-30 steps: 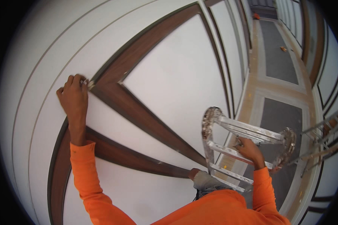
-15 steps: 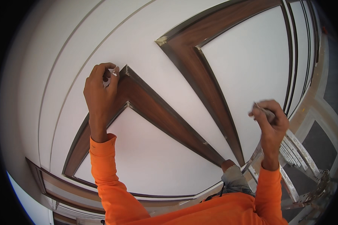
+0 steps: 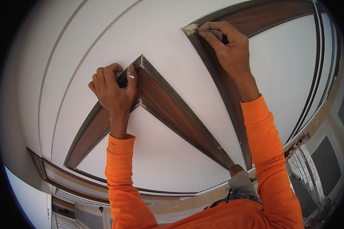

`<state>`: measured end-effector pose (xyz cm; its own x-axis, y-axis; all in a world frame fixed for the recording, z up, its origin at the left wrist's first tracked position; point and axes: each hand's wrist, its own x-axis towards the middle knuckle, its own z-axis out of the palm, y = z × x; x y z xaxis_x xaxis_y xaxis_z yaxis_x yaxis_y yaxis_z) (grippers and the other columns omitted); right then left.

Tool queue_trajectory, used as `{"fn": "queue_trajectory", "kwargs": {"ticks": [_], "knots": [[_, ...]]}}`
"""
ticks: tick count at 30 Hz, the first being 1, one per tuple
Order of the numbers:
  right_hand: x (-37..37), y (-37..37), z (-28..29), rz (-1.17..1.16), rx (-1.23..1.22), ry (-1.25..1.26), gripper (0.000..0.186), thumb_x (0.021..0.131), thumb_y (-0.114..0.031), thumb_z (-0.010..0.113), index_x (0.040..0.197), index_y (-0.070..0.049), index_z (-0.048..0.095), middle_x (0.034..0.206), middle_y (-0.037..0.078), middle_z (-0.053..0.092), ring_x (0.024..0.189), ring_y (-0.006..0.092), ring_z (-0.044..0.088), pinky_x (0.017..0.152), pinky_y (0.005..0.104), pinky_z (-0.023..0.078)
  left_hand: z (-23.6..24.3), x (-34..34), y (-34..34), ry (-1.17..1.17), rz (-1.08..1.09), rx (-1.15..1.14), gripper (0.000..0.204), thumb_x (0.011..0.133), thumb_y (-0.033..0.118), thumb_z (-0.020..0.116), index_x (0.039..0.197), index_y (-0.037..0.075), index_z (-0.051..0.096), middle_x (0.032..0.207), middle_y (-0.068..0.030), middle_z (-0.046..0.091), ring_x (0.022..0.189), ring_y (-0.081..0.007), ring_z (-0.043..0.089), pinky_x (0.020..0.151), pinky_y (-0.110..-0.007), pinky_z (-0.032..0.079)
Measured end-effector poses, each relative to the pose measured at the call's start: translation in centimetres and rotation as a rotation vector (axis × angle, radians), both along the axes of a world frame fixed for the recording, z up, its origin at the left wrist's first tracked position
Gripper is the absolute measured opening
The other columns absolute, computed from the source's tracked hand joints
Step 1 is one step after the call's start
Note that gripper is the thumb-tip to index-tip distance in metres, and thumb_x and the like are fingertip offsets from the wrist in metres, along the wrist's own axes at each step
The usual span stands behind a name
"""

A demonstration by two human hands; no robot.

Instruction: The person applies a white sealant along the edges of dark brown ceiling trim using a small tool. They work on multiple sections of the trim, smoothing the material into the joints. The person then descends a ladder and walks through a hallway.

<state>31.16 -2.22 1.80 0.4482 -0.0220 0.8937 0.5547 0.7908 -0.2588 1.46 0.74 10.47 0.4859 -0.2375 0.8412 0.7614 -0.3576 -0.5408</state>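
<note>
My left hand (image 3: 114, 84) is curled over the dark raised edge of a brown wooden trim (image 3: 160, 87), close to its mitred corner. A white smear marks the thumb. Up and to the right, my right hand (image 3: 233, 47) pinches a small, thin, grey-smeared scraper (image 3: 216, 33). Its tip touches pale filler (image 3: 190, 28) at the corner of a second wooden trim (image 3: 262, 19). Most of the scraper is hidden by the fingers. The first trim's corner shows whitish seams along its joints.
White wall surface (image 3: 172, 152) lies between and inside the trims. A paint-spattered ladder (image 3: 309, 168) stands at the lower right, over a floor with dark grey panels (image 3: 326, 160). My foot (image 3: 236, 169) shows near the lower ends of the trims.
My right hand has swung up and left with the scraper, from the lower right to the second trim's corner. My left hand has shifted slightly right, onto the first trim's edge.
</note>
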Motion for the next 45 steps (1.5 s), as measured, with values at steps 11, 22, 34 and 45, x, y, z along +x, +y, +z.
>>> {"fn": "queue_trajectory", "kwargs": {"ticks": [11,22,34,45], "knots": [[-1.3,1.6,0.1,-0.207,0.132,-0.021,0.009,0.091,-0.007,0.081,0.099,-0.005,0.079,0.086,0.003,0.073,0.067,0.0147,0.062,0.062,0.0284,0.049,-0.1,0.1,0.5,-0.026,-0.017,0.019,0.028,0.087,0.035,0.085,0.086,0.016,0.064,0.078,0.0053,0.05,0.072,-0.0152,0.045,0.075,-0.034,0.032],[-1.5,1.8,0.2,-0.095,0.139,0.111,0.009,0.091,-0.007,0.081,0.1,-0.006,0.08,0.089,0.001,0.076,0.068,0.0085,0.059,0.061,0.0244,0.047,-0.1,-0.3,0.9,-0.026,-0.049,0.005,0.026,0.087,0.034,0.085,0.087,0.015,0.066,0.077,0.0059,0.051,0.071,-0.0137,0.045,0.075,-0.034,0.032],[-2.0,2.4,1.1,0.015,0.154,0.28,0.012,0.096,-0.008,0.079,0.105,-0.001,0.075,0.089,0.004,0.074,0.074,0.0116,0.067,0.067,0.0276,0.055,-0.5,-0.2,0.9,-0.042,-0.081,-0.015,0.024,0.086,0.032,0.085,0.088,0.016,0.068,0.076,0.006,0.052,0.071,-0.0132,0.047,0.076,-0.033,0.033],[-2.0,0.5,0.9,-0.164,0.254,0.283,0.01,0.097,-0.007,0.074,0.106,-0.002,0.072,0.091,0.008,0.076,0.077,0.0175,0.072,0.066,0.0317,0.056,-0.4,-0.5,0.4,-0.057,-0.095,-0.036,0.019,0.086,0.024,0.084,0.092,0.014,0.069,0.078,0.0054,0.056,0.073,-0.014,0.053,0.078,-0.034,0.038]]}}
